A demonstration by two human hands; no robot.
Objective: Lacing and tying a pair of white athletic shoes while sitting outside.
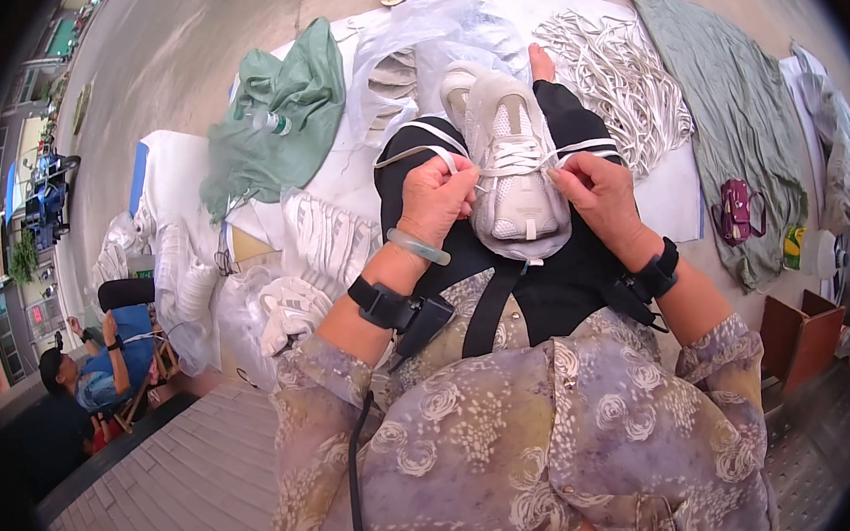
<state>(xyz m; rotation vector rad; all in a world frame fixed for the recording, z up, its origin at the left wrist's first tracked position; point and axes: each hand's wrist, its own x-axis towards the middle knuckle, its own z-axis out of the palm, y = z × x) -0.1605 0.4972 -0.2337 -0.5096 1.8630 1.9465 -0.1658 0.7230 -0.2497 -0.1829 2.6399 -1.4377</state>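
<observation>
A whitish sneaker (522, 208) rests on my lap, its toe pointing away from me and its tongue toward me. White shoelace (516, 151) crosses its upper, and the loose ends trail out to both sides over my dark trousers. My left hand (437, 201) pinches the lace at the left side of the shoe. On the opposite side my right hand (599, 192) has thumb and fingers closed on the other lace end, close to the eyelets. Another pale shoe (457, 85) lies just beyond, partly hidden by the first.
White loose laces (621, 85) are heaped at the far right, beside a grey-green sheet (722, 112) with a maroon bag (737, 211). Green cloth (284, 127), plastic-wrapped shoes (395, 78) and more pale shoes (294, 311) lie leftward. A person (118, 360) sits at far left.
</observation>
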